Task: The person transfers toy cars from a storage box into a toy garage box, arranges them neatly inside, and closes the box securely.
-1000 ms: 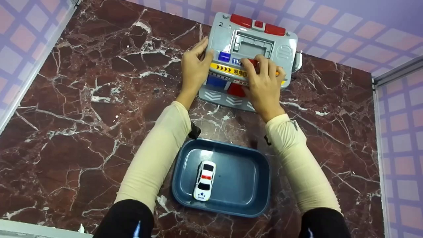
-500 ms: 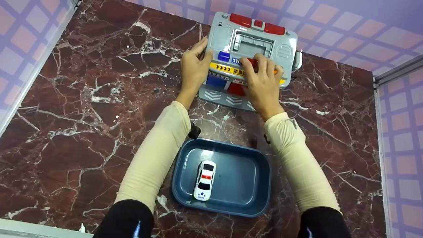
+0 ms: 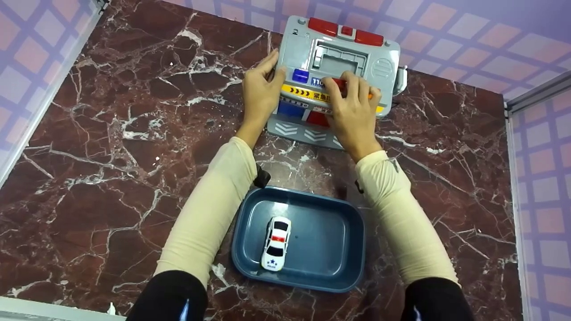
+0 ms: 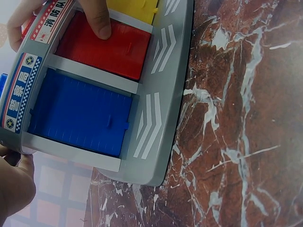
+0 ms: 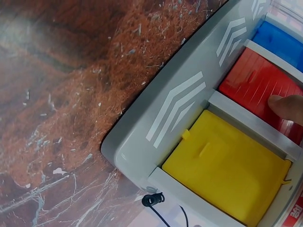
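A grey toy garage (image 3: 294,51) with red roof lights stands near the back wall. My left hand (image 3: 261,93) holds its left side, thumb at the roof edge and fingers along the side. Gripping the front roof edge is my right hand (image 3: 354,113). Its fingertips lie on the roof by a red button (image 3: 341,84), partly covered by them. Below the edge, the right thumb (image 5: 288,107) presses on the red door (image 4: 118,52). The blue door (image 4: 80,116) and the yellow door (image 5: 225,165), on either side of the red one, are shut.
A blue-grey plastic basin (image 3: 328,285) sits on the marbled surface (image 3: 111,178) between the forearms. Inside it, toward the left, lies a white toy police car (image 3: 276,243). Checkered walls (image 3: 544,178) enclose the sides and back. A black cord (image 5: 154,199) hangs beside the garage.
The garage and both hands have shifted very slightly to the left. Both hands keep their places on the garage, and the basin and car are still.
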`<state>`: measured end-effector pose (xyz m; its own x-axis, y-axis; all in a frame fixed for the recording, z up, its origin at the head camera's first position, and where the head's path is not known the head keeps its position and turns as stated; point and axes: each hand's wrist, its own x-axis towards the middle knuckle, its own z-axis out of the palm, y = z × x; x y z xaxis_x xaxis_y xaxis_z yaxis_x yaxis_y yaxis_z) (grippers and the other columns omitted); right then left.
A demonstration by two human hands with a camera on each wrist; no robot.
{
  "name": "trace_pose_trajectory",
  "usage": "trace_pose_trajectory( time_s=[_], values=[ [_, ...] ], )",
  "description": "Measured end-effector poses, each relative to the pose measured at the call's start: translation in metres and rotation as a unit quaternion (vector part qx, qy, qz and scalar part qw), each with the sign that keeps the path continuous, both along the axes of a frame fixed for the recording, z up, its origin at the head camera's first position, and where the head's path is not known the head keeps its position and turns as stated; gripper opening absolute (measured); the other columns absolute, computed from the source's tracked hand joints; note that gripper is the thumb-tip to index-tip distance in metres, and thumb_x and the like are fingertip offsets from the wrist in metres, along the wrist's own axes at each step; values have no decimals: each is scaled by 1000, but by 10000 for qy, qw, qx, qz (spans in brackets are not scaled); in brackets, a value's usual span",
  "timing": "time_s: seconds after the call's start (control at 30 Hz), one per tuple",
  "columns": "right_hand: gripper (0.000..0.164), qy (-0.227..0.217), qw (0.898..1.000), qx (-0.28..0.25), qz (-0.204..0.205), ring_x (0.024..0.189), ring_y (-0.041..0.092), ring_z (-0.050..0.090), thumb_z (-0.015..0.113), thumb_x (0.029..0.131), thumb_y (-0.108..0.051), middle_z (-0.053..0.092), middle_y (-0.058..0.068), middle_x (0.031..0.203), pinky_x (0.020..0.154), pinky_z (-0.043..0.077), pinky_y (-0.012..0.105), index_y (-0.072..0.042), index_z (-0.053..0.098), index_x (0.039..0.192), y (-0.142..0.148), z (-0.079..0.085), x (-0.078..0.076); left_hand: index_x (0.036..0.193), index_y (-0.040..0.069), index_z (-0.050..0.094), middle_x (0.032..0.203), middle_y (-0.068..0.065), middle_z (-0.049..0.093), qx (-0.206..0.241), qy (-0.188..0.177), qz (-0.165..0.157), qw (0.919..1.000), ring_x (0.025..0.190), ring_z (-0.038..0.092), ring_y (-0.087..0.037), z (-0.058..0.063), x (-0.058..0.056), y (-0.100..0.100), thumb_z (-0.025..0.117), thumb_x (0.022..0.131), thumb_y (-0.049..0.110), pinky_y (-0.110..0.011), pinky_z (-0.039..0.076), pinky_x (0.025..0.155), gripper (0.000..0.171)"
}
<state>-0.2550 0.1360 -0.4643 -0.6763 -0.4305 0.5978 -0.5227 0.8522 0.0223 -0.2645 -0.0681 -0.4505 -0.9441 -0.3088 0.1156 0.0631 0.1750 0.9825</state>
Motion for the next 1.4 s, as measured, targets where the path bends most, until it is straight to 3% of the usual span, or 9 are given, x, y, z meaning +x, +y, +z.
trace_pose_trajectory(
  time_s=[0.73,1.4],
  values=[
    [53,212,9997,-71,54,109,38,49,71,77,-3,56,19,121,87,34,51,-17,55,126,-1,-3,-2,132,-4,58,143,-14,56,126,309,-62,9994,137,50,-16,-2,1,-1,66,94,5,-8,34,110,39],
    [42,314,9993,-200,-60,108,38,51,65,84,-3,58,18,118,87,36,50,-17,57,123,-3,-5,-3,132,-5,57,144,-14,55,173,265,-106,9994,139,49,-19,-1,0,-1,66,95,4,-7,32,111,39]
  ],
)
